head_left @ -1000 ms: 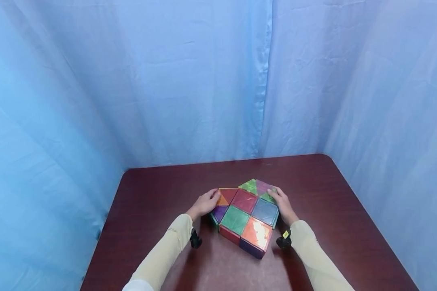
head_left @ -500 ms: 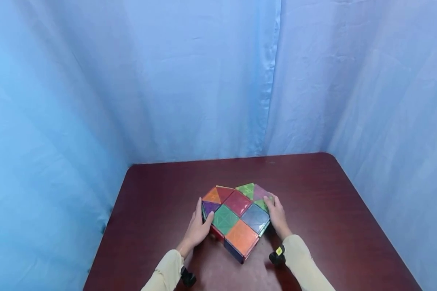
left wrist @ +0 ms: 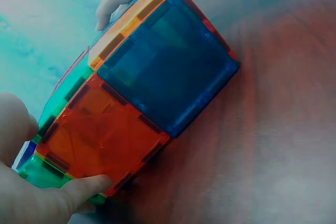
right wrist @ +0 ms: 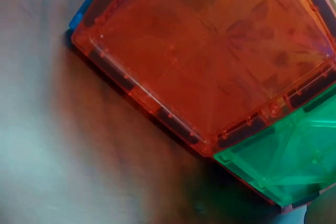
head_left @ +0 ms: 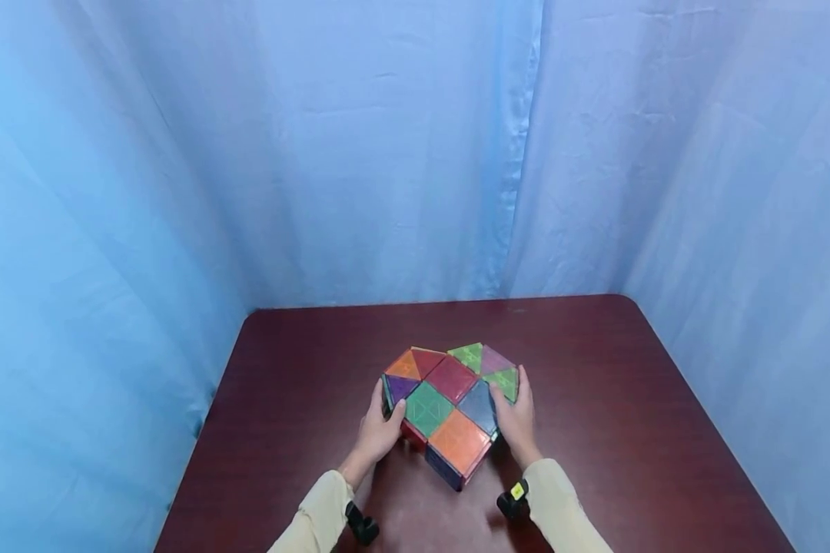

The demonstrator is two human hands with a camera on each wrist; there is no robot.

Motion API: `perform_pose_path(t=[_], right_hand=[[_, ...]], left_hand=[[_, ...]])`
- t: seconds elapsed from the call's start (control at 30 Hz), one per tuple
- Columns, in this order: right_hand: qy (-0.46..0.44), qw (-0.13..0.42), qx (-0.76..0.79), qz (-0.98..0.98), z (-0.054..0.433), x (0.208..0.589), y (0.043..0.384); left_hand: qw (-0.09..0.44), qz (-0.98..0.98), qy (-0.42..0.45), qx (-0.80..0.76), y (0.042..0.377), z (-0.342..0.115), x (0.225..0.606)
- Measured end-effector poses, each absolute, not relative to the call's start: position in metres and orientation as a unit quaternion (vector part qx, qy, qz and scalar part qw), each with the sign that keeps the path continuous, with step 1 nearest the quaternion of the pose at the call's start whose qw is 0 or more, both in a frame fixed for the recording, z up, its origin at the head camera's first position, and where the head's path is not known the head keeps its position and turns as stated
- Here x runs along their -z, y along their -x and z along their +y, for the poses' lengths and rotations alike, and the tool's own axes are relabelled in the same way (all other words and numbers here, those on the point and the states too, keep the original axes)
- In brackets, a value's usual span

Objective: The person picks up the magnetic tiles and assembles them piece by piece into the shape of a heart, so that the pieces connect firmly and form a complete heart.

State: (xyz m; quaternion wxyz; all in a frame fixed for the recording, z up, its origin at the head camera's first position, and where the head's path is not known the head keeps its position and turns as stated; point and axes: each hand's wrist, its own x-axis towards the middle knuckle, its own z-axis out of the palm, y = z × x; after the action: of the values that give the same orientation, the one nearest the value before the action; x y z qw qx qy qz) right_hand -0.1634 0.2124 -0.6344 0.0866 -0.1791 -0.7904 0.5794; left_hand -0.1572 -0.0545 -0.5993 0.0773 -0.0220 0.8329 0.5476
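Observation:
A heart-shaped box of see-through magnetic tiles (head_left: pixel 459 442) lies on the dark table, its point toward me. Green, orange, blue and red squares make up its top, with small triangles in the two rounded lobes. My left hand (head_left: pixel 375 436) grips its left side, thumb on the green tile's edge, fingers along the wall. On the right side, my right hand (head_left: pixel 516 424) holds it with the thumb over the blue tile. The left wrist view shows a blue wall tile (left wrist: pixel 170 66) beside a red one (left wrist: pixel 105 129). A red wall tile (right wrist: pixel 210 56) fills the right wrist view.
The dark red-brown table (head_left: pixel 304 369) extends around the box on all sides. Light blue curtains (head_left: pixel 387 153) hang behind the table and along both its sides. A small black camera sits at each wrist.
My left hand has moved from the left lobe toward the box's front left side. The box has shifted left and turned slightly. My right hand has slid nearer, from the right lobe to the blue tile.

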Motion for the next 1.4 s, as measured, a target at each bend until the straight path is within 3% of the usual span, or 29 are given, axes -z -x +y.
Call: perform_pose_path(t=[0.57, 0.83, 1.0, 1.17, 1.3, 1.4], right_hand=[[0.179, 0.045, -0.545, -0.818, 0.224, 0.633, 0.231], [0.174, 0.051, -0.535, -0.825, 0.227, 0.632, 0.243], [0.155, 0.023, -0.505, -0.849, 0.234, 0.62, 0.246], [0.074, 0.007, -0.359, -0.93, 0.249, 0.583, 0.243], [-0.001, 0.034, -0.202, -0.979, 0.258, 0.549, 0.234], [-0.026, 0.041, -0.134, -0.99, 0.258, 0.534, 0.229]], left_hand=[[0.088, 0.828, 0.052, -0.551, 0.218, -0.043, 0.6], [0.09, 0.817, 0.046, -0.568, 0.226, -0.041, 0.599], [0.101, 0.825, 0.032, -0.555, 0.231, -0.044, 0.595], [0.097, 0.918, -0.041, -0.383, 0.237, -0.061, 0.573], [0.028, 0.981, -0.118, -0.153, 0.236, -0.08, 0.542], [-0.021, 0.99, -0.125, -0.069, 0.234, -0.091, 0.524]])
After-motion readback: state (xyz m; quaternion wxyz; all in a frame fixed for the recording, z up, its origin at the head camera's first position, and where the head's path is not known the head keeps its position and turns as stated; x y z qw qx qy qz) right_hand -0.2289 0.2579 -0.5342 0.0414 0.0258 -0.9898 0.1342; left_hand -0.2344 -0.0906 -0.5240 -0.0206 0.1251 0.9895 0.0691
